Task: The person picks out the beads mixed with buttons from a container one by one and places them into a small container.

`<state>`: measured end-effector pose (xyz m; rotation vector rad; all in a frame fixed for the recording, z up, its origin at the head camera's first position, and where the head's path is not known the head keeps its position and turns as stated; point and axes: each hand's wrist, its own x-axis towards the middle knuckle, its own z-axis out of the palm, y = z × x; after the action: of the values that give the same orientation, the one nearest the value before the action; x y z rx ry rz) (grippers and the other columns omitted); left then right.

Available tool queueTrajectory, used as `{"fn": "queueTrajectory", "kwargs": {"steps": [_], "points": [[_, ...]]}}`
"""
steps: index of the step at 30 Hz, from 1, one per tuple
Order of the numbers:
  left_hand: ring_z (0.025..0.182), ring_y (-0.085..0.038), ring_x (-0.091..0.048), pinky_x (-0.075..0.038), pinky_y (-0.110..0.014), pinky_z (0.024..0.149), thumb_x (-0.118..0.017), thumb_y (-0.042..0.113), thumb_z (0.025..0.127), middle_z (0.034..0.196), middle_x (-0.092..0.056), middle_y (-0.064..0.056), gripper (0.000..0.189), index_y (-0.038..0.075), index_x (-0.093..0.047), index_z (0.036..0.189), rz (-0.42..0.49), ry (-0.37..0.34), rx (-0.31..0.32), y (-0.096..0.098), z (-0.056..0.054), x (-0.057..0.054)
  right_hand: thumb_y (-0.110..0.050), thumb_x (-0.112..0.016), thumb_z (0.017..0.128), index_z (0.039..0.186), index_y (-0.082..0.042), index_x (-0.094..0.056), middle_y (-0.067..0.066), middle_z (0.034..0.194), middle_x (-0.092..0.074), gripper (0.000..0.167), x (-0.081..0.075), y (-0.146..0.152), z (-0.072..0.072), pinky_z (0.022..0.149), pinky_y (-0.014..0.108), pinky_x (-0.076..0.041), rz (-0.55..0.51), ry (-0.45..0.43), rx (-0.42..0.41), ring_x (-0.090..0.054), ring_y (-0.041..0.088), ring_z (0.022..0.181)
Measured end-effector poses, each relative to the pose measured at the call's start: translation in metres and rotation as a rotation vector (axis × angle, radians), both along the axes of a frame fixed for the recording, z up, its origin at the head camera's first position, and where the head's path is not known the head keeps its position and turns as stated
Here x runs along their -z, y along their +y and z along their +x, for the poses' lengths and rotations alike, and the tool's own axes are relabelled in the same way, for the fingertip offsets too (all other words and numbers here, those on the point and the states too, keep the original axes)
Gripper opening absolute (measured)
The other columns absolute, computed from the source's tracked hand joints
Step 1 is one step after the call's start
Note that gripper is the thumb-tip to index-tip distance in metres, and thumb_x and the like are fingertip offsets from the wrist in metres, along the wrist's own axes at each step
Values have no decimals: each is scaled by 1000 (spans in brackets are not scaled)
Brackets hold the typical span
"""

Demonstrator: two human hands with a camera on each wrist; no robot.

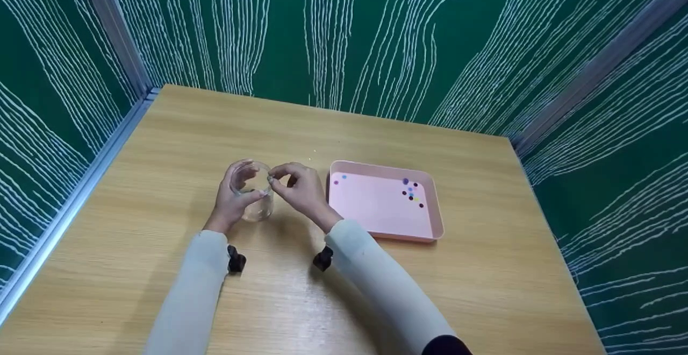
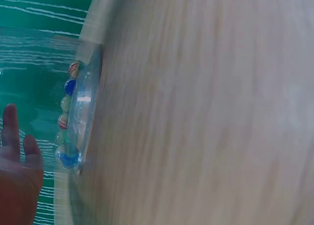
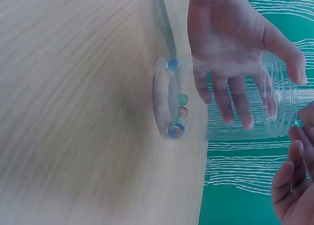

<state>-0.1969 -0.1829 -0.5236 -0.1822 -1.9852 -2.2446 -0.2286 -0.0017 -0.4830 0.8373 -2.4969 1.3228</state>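
Observation:
My left hand (image 1: 228, 203) grips a clear jar (image 1: 259, 213) standing upright on the table, fingers round the far side and thumb across the near side. Several glass marbles (image 2: 70, 87) lie along the jar's bottom; some are blue, others greenish or striped. Right at the jar's mouth, my right hand (image 1: 302, 189) pinches a small glassy marble (image 1: 270, 178) between thumb and fingertips. In the right wrist view, the fingers of the right hand (image 3: 297, 178) are beside the jar's threaded rim (image 3: 280, 95), partly cut off by the frame edge.
A shallow pink tray (image 1: 371, 207) sits to the right of the jar, close to my right hand. Several small coloured marbles (image 1: 410, 198) are grouped on its right side, and two more (image 1: 344, 177) near its far left corner. Green panels (image 1: 285, 32) with white lines border the wooden table (image 1: 279, 301).

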Motion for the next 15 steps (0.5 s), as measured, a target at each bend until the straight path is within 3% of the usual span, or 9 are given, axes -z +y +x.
{"fn": "queueTrajectory", "kwargs": {"steps": [3, 7, 11, 15], "points": [[131, -47, -35, -20, -60, 109, -70, -7, 76, 136, -48, -28, 70, -1, -38, 139, 22, 4, -12, -1, -6, 9, -18, -69, 86, 95, -14, -75, -1, 86, -73, 12, 0, -2, 0, 59, 16, -46, -1, -1, 13, -57, 4, 66], [131, -43, -37, -23, -55, 110, -69, -9, 76, 136, -49, -26, 70, 2, -39, 139, 18, -7, -31, -1, -11, 18, -15, -69, 85, 94, -12, -75, -1, 86, -72, 11, 1, -4, 0, 59, 16, -46, -31, -16, 20, -60, 10, 68], [131, -43, -38, -22, -56, 109, -69, -8, 76, 136, -49, -27, 71, 1, -38, 139, 15, -14, -29, 0, -9, 15, -12, -69, 84, 92, -9, -75, 3, 85, -73, 11, 2, -6, 0, 59, 16, -46, -88, -58, 19, -62, 17, 69], [125, -36, -44, -22, -57, 108, -69, -9, 75, 135, -49, -30, 70, -3, -39, 137, 21, -11, -31, 1, -3, 3, -11, -70, 83, 92, -7, -76, 4, 83, -73, 11, 1, -8, 1, 58, 16, -46, -123, -110, 31, -59, 10, 64]]}}
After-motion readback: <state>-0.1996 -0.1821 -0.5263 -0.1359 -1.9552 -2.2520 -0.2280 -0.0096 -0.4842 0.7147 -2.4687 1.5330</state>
